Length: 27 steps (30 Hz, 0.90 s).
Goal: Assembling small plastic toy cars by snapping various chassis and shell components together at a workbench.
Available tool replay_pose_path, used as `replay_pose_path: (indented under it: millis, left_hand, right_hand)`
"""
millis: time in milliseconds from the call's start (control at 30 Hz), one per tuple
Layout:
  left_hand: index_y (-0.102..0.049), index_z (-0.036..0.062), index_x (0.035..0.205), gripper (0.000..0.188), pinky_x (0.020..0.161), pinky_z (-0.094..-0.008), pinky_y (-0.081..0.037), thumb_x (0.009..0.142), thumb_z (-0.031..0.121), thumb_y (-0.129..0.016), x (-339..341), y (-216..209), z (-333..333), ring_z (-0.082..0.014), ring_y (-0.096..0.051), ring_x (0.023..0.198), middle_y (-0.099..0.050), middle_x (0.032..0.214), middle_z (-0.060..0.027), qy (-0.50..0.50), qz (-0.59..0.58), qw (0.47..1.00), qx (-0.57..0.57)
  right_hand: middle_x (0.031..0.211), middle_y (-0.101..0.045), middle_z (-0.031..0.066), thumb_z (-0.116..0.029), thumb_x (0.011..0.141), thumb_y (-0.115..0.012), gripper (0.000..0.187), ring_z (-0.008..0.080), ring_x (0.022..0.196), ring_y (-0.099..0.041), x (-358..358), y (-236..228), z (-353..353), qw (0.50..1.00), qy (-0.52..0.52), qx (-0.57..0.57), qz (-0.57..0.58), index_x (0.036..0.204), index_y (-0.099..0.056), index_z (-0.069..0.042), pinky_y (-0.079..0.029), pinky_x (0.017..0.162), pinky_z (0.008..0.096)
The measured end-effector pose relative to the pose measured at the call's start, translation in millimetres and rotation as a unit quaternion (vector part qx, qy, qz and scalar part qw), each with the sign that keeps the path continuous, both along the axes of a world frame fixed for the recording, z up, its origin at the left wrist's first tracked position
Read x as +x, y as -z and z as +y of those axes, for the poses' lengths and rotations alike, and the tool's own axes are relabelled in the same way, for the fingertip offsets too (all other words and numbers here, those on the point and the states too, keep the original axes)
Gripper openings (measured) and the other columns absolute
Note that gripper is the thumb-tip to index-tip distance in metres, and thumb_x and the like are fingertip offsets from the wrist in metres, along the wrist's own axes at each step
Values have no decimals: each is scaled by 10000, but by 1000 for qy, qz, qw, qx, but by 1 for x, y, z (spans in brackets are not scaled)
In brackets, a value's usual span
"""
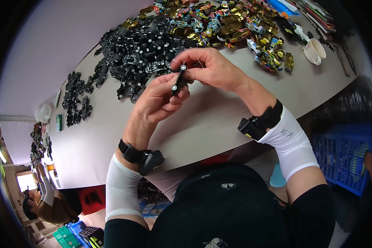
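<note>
A small black toy car chassis (178, 79) with silver-hubbed wheels is held up over the table, seen edge-on. My left hand (159, 97) grips its lower end between thumb and curled fingers. At the upper end, my right hand (215, 68) closes its thumb and fingers on the chassis by the wheel. A thin dark piece pokes out between the right fingers; its kind is too small to tell. Just behind my hands lies a big heap of black toy car chassis (132, 51).
Shiny gold and multicoloured toy car bodies (231, 25) are piled at the back. A smaller chassis group (76, 97) and a green box (59, 122) sit to the left. A white cup (314, 53) stands at right, above a blue crate (339, 153). Another person (56, 206) works at far left.
</note>
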<state>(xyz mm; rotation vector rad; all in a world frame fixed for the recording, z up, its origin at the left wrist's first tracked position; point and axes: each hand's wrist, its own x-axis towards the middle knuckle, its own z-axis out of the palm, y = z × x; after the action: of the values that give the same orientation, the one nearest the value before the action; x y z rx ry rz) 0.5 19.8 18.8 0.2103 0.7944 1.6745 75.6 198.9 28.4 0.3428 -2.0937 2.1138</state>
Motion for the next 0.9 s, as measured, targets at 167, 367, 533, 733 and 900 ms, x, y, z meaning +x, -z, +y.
replay_pose_path:
  millis: [167, 367, 533, 733, 900]
  left_hand:
    - [-545, -7, 1029, 267, 367, -165, -330, 943, 237, -480, 4, 3, 3, -103, -481, 530, -596, 773, -135, -73, 26, 997, -17]
    - [-567, -10, 1110, 491, 413, -135, -293, 759, 291, -733, -8, 17, -8, -28, -480, 549, -655, 867, -83, 81, 207, 972, -82]
    - [-565, -22, 1113, 474, 415, -135, -300, 743, 211, -748, -9, 21, -19, -32, -448, 542, -636, 889, -98, 2, 154, 987, -41]
    - [-568, -16, 1101, 449, 427, -161, -327, 756, 216, -737, -8, 25, -26, -28, -404, 509, -641, 905, -107, -16, 139, 990, -17]
    - [-574, -9, 1087, 356, 646, -229, -513, 783, 139, -685, -3, 26, -35, -131, -620, 804, -637, 952, -126, -87, 141, 986, 4]
  right_hand:
    - [586, -492, -70, -88, 799, -635, 58, 0, 559, -418, 0, 3, 19, 990, -33, -13, -140, 797, -640, -30, -308, 463, 179]
    - [648, -556, 92, -91, 756, -637, 137, 138, 607, -504, 0, 4, 15, 960, -72, 272, 7, 836, -612, 17, -408, 559, 311]
    - [739, -610, 124, -117, 743, -656, 171, 244, 681, -592, 45, -18, 47, 896, 218, 385, 38, 856, -622, 7, -456, 616, 337]
    - [795, -635, 145, -135, 733, -661, 150, 328, 759, -614, 85, -13, 106, 725, 340, 590, -107, 846, -658, -36, -485, 657, 402]
    - [699, -609, 84, -98, 762, -629, 98, 193, 580, -577, 59, -18, 88, 893, 225, 363, -144, 756, -632, -1, -452, 563, 311]
